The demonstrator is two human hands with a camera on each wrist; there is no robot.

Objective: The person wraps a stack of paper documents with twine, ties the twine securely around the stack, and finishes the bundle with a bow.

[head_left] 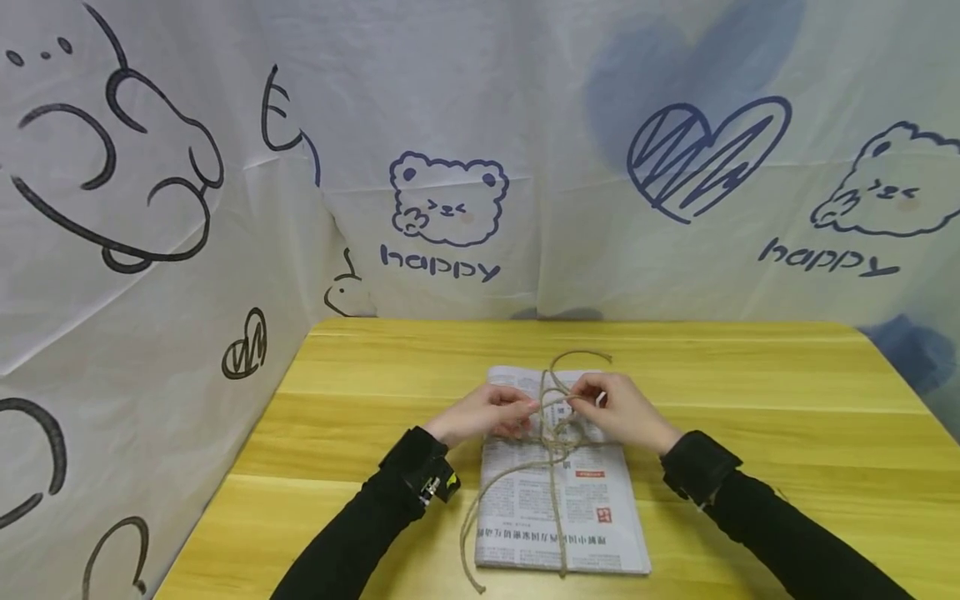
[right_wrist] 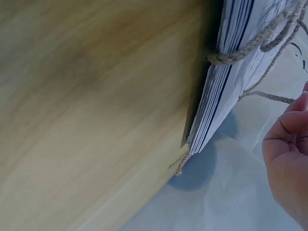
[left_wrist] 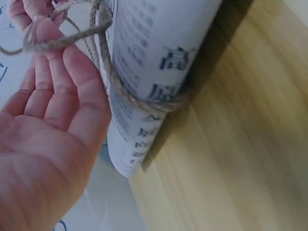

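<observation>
Big yellow wooden table (head_left: 750,400) in front of me, boxed in on the far side and the left by a white cloth backdrop (head_left: 525,100) printed with blue bears, hearts and the word "happy".

Sitting in the middle of the table, close to my edge, is a folded stack of newspapers (head_left: 558,508). It lies flat, with the headline side facing me. There's a length of rough brown twine (head_left: 552,433) wrapped around it: one line runs down the length of the stack, another crosses it about halfway up, and they meet in a tangle near the middle. One loose tail curls off the near left corner onto the table, and a loop arcs up past the far edge of the papers. From the wrist views you can see the twine biting into both side edges of the stack.

My hands are close together over the far half of the stack, right above where the twine crosses. My left hand (head_left: 487,412) has its fingertips pinching a strand of the twine, palm mostly relaxed. My right hand (head_left: 618,408) has its fingers curled and pinching a strand too, just beside the left. Black sleeves on both arms.
</observation>
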